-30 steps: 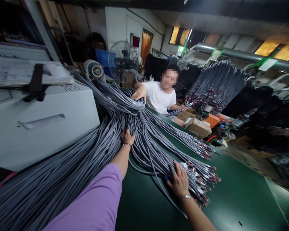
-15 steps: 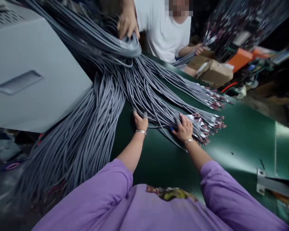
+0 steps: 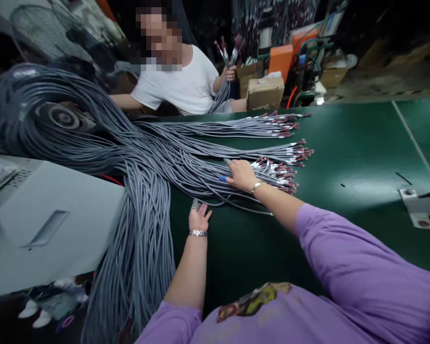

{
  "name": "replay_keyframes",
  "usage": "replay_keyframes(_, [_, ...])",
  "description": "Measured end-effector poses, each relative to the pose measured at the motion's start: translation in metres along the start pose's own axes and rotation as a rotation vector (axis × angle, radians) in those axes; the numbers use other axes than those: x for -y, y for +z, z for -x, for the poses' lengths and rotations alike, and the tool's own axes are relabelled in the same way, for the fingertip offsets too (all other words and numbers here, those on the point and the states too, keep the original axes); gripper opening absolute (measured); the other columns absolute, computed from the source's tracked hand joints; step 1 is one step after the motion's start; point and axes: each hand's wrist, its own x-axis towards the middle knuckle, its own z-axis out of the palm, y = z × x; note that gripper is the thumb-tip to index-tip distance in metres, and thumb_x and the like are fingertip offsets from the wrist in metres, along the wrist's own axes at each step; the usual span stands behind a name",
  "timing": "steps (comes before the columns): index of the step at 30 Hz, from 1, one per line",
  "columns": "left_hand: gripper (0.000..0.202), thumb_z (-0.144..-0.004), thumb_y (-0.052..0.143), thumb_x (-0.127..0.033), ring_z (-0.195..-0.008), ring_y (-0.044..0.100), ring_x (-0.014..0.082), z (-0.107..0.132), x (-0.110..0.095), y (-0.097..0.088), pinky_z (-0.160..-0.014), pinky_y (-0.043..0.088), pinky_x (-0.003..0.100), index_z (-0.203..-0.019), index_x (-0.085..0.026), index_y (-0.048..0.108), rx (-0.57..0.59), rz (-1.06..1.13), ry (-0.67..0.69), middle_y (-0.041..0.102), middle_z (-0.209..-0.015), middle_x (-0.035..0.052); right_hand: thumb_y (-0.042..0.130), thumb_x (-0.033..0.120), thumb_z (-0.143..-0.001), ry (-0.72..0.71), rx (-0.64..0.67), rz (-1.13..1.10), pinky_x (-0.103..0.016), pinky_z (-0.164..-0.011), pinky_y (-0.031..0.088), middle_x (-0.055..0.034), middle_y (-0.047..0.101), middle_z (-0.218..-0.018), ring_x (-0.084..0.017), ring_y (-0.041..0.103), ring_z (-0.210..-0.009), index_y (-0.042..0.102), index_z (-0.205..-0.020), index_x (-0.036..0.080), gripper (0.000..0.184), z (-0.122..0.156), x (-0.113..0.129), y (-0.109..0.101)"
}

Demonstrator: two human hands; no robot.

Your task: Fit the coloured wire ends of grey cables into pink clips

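Long grey cables [image 3: 186, 167] lie in a thick bundle across the green table, their ends fanned out to the right with white tags and reddish wires [image 3: 284, 184]. My right hand [image 3: 241, 175] lies on top of the nearest bundle, just left of these ends. Its fingers are stretched out, with a blue wrap on one and a grey cover on another. Beside the near edge of that bundle, my left hand [image 3: 199, 219] is turned partly palm up. Its fingers are apart and nothing is in them; a grey cover sits on one.
Across the table, a person in a white shirt [image 3: 186, 88] holds another bunch of cables [image 3: 224, 93]. A grey metal cabinet [image 3: 75, 239] stands at left, with cables hanging beside it. A metal bracket [image 3: 415, 208] is fixed at right. Cardboard box [image 3: 265, 93] sits behind the table.
My view has turned, showing more of the co-worker and the looped cables at left. My left hand has come away from the bundle; my right hand remains on it. The co-worker's hand left the loop's near end.
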Motion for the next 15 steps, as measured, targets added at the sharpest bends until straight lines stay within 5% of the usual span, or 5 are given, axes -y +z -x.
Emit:
replay_keyframes(4, [0.041, -0.093, 0.046, -0.042, -0.134, 0.051, 0.0271, -0.003, 0.007, -0.003, -0.111, 0.039, 0.045, -0.127, -0.020, 0.055, 0.128, 0.025, -0.110, 0.054, -0.138, 0.0177, 0.046, 0.077, -0.083, 0.103, 0.305, 0.010, -0.041, -0.093, 0.047, -0.0249, 0.064, -0.123, -0.035, 0.062, -0.112, 0.058, -0.132, 0.005, 0.087, -0.049, 0.013, 0.000])
replay_keyframes(8, [0.040, -0.094, 0.042, -0.035, -0.130, 0.054, 0.0268, -0.011, 0.012, 0.009, -0.106, 0.043, 0.045, -0.131, -0.025, 0.053, 0.230, 0.166, -0.089, 0.054, -0.137, 0.0156, 0.043, 0.084, -0.078, 0.049, 0.454, 0.090, -0.039, -0.091, 0.049, -0.0276, 0.065, -0.121, -0.035, 0.064, -0.112, 0.066, -0.121, 0.002, 0.095, -0.080, 0.004, 0.012])
replay_keyframes(15, [0.052, -0.079, 0.066, -0.057, -0.109, 0.062, 0.0284, -0.025, 0.020, 0.041, -0.091, 0.052, 0.042, -0.111, -0.017, 0.062, 0.256, 0.223, -0.087, 0.063, -0.120, 0.0157, 0.032, 0.085, -0.082, 0.001, 0.614, 0.082, -0.041, -0.099, 0.046, -0.0288, 0.062, -0.128, -0.038, 0.060, -0.121, 0.065, -0.123, 0.001, 0.100, -0.085, 0.002, 0.023])
